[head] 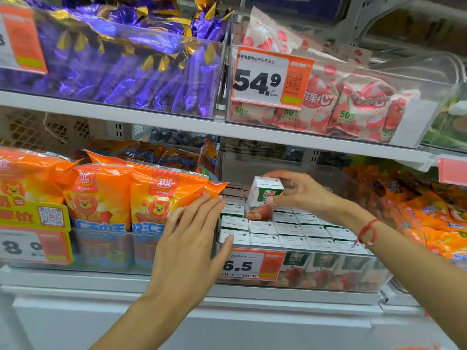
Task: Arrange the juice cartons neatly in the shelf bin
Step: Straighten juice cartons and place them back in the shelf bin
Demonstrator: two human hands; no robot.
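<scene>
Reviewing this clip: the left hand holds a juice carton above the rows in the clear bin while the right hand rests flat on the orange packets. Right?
Not quite: the hands are swapped. The head view shows the right hand holding the juice carton above the rows in the clear bin, while the left hand rests flat on the orange packets.

Clear plastic bin [328,276] — glossy foil bags [101,195]

Juice carton [262,198] held in right hand [303,190]: white top, green band, red fruit print low on the face; cartons in the bin [290,231]: white tops with small grey print; price tag [252,265] on the bin front: orange and white, black digits; wrist cord [367,229]: red; snack bags [161,198] to the left: orange, cartoon lion motif; upper-shelf wrappers [126,59]: purple with gold ends; upper right packs [353,104]: white and pink-red fruit pattern.
</scene>
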